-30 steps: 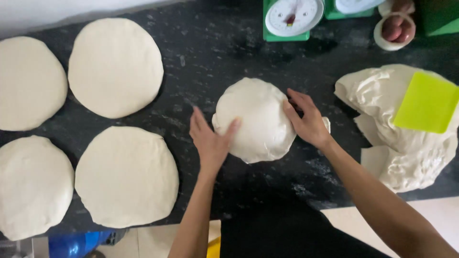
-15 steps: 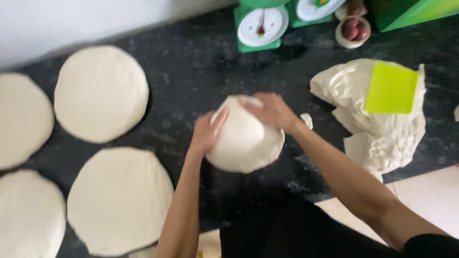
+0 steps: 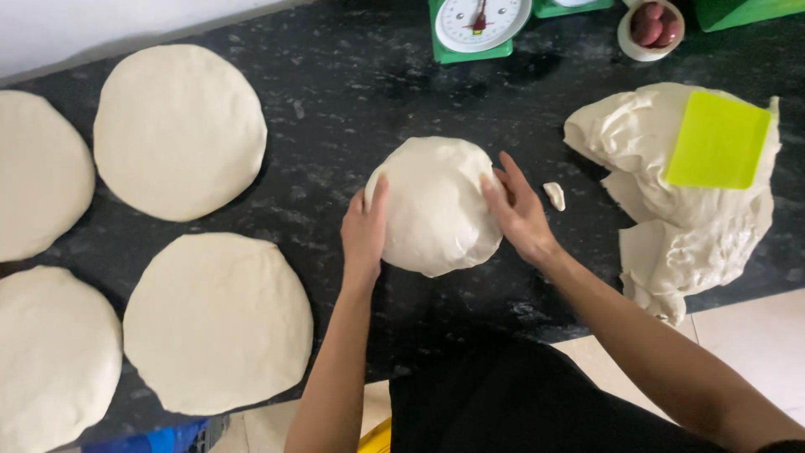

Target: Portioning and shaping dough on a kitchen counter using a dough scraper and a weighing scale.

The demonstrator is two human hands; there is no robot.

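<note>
A round ball of pale dough (image 3: 436, 205) rests on the dark speckled counter (image 3: 335, 101). My left hand (image 3: 365, 231) cups its left side with the fingers pointing up. On the opposite side my right hand (image 3: 518, 214) presses against the dough, fingers spread. Both palms touch the dough, which sits between them. A small scrap of dough (image 3: 554, 195) lies just right of my right hand.
Several flattened dough rounds lie at the left, the closest (image 3: 218, 323) by my left arm. A large dough mass (image 3: 679, 201) with a yellow-green scraper (image 3: 717, 140) on it sits at the right. A green kitchen scale (image 3: 478, 25) and a small bowl (image 3: 650, 29) stand at the back.
The dough was lifted and turned between my hands, and now it sits on the counter again, rounder, with a hand on each side.
</note>
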